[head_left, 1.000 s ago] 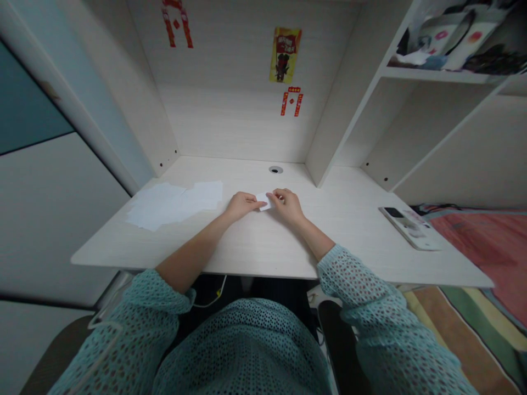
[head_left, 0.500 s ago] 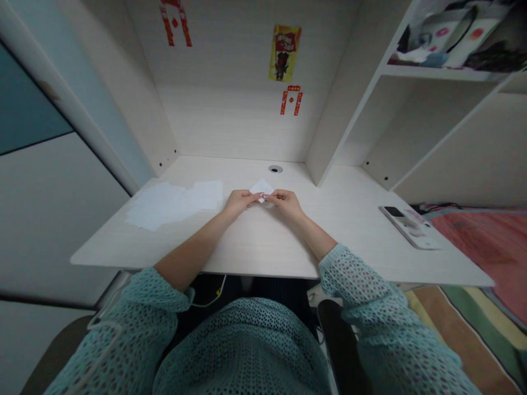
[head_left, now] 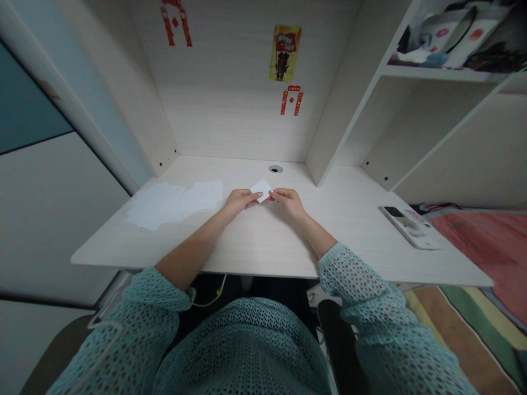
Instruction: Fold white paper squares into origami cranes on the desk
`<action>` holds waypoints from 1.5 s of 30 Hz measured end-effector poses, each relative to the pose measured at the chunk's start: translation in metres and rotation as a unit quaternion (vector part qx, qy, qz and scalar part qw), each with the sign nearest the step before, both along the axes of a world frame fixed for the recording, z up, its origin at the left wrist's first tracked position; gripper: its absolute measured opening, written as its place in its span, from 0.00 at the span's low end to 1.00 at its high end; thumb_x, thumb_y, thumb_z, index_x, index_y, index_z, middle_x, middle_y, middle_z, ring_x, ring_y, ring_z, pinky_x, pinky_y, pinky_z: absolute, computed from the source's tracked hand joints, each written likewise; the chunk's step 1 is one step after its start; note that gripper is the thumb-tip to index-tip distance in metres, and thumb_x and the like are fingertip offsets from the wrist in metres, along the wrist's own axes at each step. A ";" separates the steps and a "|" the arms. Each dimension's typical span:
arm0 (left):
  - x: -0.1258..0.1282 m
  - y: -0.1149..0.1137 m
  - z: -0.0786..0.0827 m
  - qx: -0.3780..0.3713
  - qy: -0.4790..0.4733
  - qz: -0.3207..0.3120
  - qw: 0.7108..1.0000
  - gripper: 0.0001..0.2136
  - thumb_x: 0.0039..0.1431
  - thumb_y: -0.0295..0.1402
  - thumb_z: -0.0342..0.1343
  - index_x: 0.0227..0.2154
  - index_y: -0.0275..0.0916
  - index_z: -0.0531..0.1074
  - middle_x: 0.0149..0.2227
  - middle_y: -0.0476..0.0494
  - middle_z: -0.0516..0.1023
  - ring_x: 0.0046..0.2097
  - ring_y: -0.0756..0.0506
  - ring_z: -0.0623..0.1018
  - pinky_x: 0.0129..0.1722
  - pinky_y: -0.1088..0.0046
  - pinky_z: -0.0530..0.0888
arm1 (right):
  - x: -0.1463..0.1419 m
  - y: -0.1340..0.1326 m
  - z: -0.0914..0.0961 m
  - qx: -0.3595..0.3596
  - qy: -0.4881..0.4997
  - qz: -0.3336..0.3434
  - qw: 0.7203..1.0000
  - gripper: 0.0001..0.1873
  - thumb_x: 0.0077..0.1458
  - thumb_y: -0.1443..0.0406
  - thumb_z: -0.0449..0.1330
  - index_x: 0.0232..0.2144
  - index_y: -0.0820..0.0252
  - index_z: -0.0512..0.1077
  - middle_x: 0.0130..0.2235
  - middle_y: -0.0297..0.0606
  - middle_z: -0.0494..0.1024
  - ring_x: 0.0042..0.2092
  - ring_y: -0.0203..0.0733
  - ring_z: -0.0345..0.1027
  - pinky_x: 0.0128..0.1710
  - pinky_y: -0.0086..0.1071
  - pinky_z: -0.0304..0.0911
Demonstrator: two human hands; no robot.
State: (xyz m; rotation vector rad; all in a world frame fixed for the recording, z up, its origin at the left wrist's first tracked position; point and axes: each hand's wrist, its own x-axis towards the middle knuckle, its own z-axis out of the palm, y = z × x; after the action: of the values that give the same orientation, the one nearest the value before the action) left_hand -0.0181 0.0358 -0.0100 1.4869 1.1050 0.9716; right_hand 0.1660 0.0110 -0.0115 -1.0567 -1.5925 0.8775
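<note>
- White paper [head_left: 262,187], a small piece, is sitting between both hands over the table [head_left: 263,247], between its front and back edges; one corner is pointing toward the back edge.
- Left hand [head_left: 239,201]: thumb and fingers are clamping on the paper's left side, the thumb lying over its face.
- Right hand [head_left: 289,201]: thumb and fingertips are pinching together on the paper's right corner.
- Both forearms are reaching in over the table's front edge, with green knit sleeves [head_left: 362,291] covering them near the elbows.
- Sheets [head_left: 160,206] are lying flat toward the table's left edge, stretching up near the back left corner, well apart from the right hand.
- Hole cover [head_left: 275,169] is sitting near the back edge, just beyond the paper.
- Slab [head_left: 418,233], white with a dark patch, is resting beside the right edge; its exact kind I am not making out.
- Red cloth [head_left: 481,236] is lying beyond the right edge.
- Yellow poster [head_left: 285,53] and red stickers [head_left: 292,100] are hanging on the panel [head_left: 230,115] rising behind the back edge.
</note>
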 end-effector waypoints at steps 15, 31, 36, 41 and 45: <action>-0.006 0.001 0.006 0.091 0.041 0.015 0.995 0.16 0.42 0.41 0.64 0.33 0.35 0.77 0.31 0.41 0.79 0.32 0.47 0.75 0.33 0.74 0.66 | -0.005 -0.001 -0.009 0.036 -0.033 -0.047 0.998 0.18 0.54 0.55 0.54 0.45 0.56 0.68 0.33 0.37 0.77 0.33 0.38 0.69 0.34 0.32 0.62; -0.004 -0.005 0.012 0.092 -0.033 -0.021 0.995 0.37 0.42 0.37 0.64 0.57 0.35 0.61 0.31 0.46 0.78 0.31 0.51 0.74 0.36 0.75 0.68 | -0.011 -0.008 -0.007 0.019 0.015 0.033 0.999 0.18 0.47 0.62 0.61 0.42 0.55 0.66 0.36 0.34 0.75 0.25 0.30 0.65 0.24 0.27 0.60; -0.004 -0.001 0.011 0.045 -0.080 0.001 0.996 0.32 0.41 0.40 0.65 0.52 0.34 0.67 0.31 0.42 0.79 0.33 0.47 0.76 0.37 0.72 0.70 | -0.013 -0.008 -0.011 -0.026 0.000 0.071 0.997 0.19 0.44 0.59 0.64 0.40 0.59 0.75 0.37 0.40 0.79 0.31 0.37 0.71 0.30 0.31 0.66; -0.003 -0.001 0.011 -0.005 -0.097 0.031 0.995 0.29 0.44 0.45 0.63 0.50 0.39 0.69 0.39 0.40 0.78 0.40 0.45 0.77 0.37 0.74 0.69 | -0.017 -0.005 -0.015 -0.004 0.066 0.067 0.996 0.25 0.47 0.56 0.62 0.49 0.54 0.71 0.49 0.41 0.75 0.38 0.41 0.73 0.42 0.40 0.68; -0.002 -0.001 0.010 -0.037 -0.093 -0.001 0.995 0.32 0.44 0.44 0.63 0.54 0.41 0.65 0.37 0.40 0.79 0.42 0.44 0.78 0.39 0.73 0.68 | -0.014 -0.002 -0.016 0.025 0.054 0.026 0.998 0.24 0.52 0.55 0.57 0.52 0.49 0.67 0.50 0.38 0.74 0.37 0.41 0.74 0.42 0.41 0.69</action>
State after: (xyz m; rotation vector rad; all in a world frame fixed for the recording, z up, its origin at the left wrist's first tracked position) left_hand -0.0205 0.0346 -0.0001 1.3092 0.9936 1.0334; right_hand 0.1516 0.0094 -0.0279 -0.9218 -1.5499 0.9092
